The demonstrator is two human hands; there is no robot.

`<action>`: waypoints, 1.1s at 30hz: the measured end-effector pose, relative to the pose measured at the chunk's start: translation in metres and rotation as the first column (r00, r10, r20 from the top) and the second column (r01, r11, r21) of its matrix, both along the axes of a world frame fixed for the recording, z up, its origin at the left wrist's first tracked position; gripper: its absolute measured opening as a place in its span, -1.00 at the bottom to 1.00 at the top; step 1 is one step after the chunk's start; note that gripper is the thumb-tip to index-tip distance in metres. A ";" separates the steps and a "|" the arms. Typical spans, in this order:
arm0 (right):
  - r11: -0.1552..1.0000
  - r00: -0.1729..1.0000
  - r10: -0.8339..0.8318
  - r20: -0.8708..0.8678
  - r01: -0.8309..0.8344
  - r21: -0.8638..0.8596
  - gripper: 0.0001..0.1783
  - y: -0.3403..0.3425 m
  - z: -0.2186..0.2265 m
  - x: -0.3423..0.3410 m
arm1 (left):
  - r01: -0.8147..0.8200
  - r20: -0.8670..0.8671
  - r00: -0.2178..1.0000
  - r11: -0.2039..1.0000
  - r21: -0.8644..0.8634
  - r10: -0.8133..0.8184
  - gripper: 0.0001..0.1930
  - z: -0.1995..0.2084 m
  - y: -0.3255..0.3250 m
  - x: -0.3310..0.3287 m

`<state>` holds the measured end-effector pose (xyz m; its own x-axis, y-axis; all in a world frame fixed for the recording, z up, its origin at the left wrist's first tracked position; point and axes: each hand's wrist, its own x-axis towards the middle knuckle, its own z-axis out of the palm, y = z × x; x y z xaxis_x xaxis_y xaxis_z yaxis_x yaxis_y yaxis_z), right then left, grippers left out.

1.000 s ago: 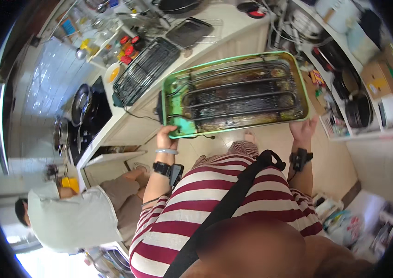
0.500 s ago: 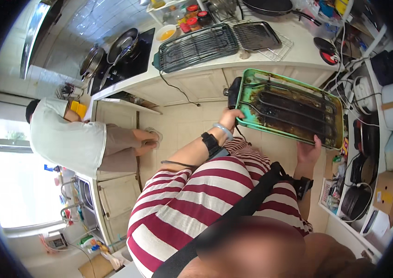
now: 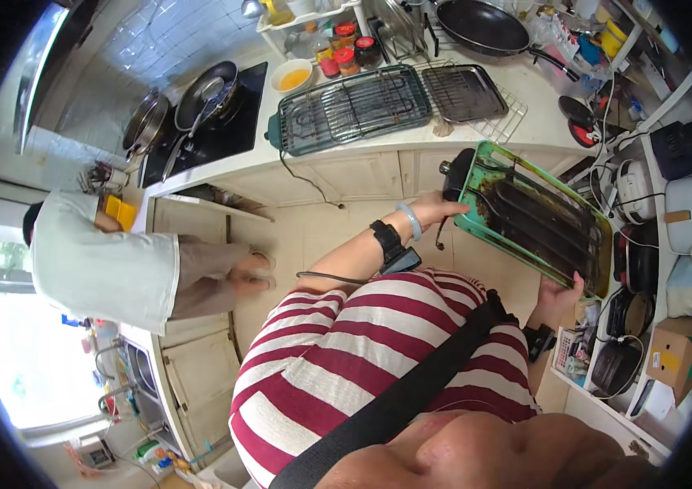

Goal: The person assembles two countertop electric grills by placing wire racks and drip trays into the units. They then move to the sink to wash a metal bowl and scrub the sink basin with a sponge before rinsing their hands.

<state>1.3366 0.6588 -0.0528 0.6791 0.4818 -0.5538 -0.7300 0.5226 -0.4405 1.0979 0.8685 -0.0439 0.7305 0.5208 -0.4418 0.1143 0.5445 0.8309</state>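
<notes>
I hold a green electric grill (image 3: 529,212) in front of me, its dark pan stained brown and its heating rods showing. It slants down toward the right. My left hand (image 3: 441,208) is closed on its left end, close to the black control box (image 3: 460,173). At the near right corner my right hand (image 3: 560,295) grips the rim, with part of its fingers hidden under the pan. A short cord hangs below the control box. On the counter ahead lies a second dark green grill (image 3: 352,106) with a wire rack on top, beside a dark tray (image 3: 465,92).
A person in a pale shirt (image 3: 101,257) leans over the counter at left. Pans (image 3: 207,98) sit on the black cooktop. A power cord (image 3: 305,181) dangles down the cabinet front. Crowded shelves (image 3: 635,326) stand close on the right, near the held grill's end.
Both hands have carried the grill to the right, toward the shelves, and its right end has dipped. The view has also shifted slightly. The other person has leaned a little further left.
</notes>
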 end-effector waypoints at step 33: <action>0.579 0.629 -0.696 0.346 0.777 -0.247 -0.41 -0.031 0.023 -0.027 | -0.818 -0.050 0.349 0.278 -0.504 0.936 -0.29 -0.124 0.191 -0.204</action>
